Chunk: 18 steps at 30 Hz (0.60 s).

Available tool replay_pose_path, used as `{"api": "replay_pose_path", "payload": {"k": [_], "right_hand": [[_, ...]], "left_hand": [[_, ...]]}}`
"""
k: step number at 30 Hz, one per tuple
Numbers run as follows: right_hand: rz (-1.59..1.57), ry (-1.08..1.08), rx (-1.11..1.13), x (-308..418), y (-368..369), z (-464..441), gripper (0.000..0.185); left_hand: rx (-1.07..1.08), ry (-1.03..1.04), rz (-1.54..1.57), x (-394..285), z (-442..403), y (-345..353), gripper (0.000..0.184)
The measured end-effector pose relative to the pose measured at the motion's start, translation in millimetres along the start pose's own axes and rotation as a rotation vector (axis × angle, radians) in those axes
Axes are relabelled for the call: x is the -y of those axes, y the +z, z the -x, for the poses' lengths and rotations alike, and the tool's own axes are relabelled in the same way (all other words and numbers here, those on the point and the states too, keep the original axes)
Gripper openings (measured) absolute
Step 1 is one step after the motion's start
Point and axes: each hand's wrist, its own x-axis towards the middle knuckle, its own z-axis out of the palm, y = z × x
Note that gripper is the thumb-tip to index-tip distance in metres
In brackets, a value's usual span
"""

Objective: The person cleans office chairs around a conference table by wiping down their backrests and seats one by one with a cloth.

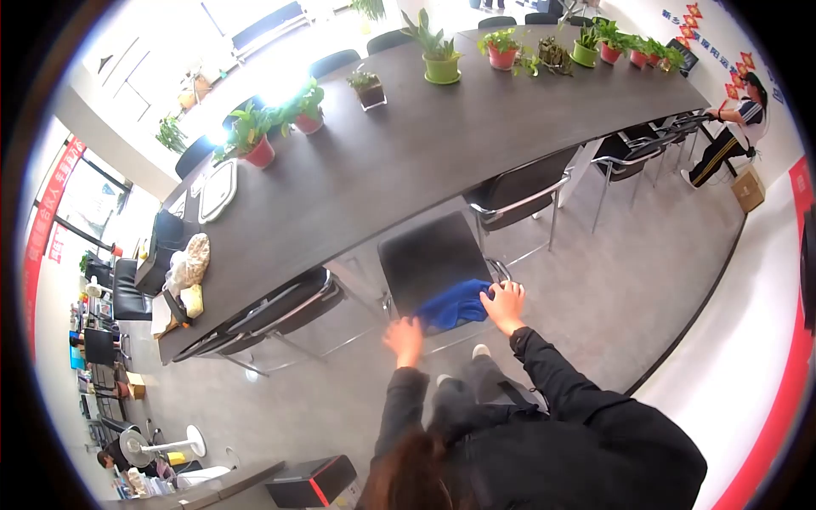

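A black chair (433, 259) with metal arms stands pulled out from the long dark table, directly before me. A blue cloth (457, 306) lies bunched along the near edge of the chair. My right hand (505, 306) is at the cloth's right end, its fingers curled onto the cloth and the chair edge. My left hand (404, 340) is by the chair's near left corner, beside the cloth's left end; it is blurred, and whether it touches anything cannot be made out.
The long table (340, 170) carries potted plants (441, 64), a white tray (218, 192) and bags (189, 263). More chairs (523, 195) line its near side. A person (741, 127) is at the far right; a white fan (161, 444) stands lower left.
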Motion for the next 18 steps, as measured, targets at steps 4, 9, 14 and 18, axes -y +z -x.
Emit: {"api": "replay_pose_path", "payload": {"k": [4, 9, 14, 18], "right_hand": [[-0.123, 0.24, -0.121, -5, 5, 0, 0.064], [-0.388, 0.451, -0.284, -34, 51, -8, 0.098], [-1.462, 1.198, 0.214, -30, 16, -25, 0.065], [-1.711, 1.257, 0.277, -62, 66, -35, 0.038]], "left_hand": [[-0.062, -0.311, 0.22, 13, -1, 4, 0.081], [0.133, -0.669, 0.435, 43, -36, 30, 0.114], [0.056, -0.979, 0.998, 66, -38, 53, 0.094], [0.119, -1.0, 1.203, 71, -31, 49, 0.036]]}}
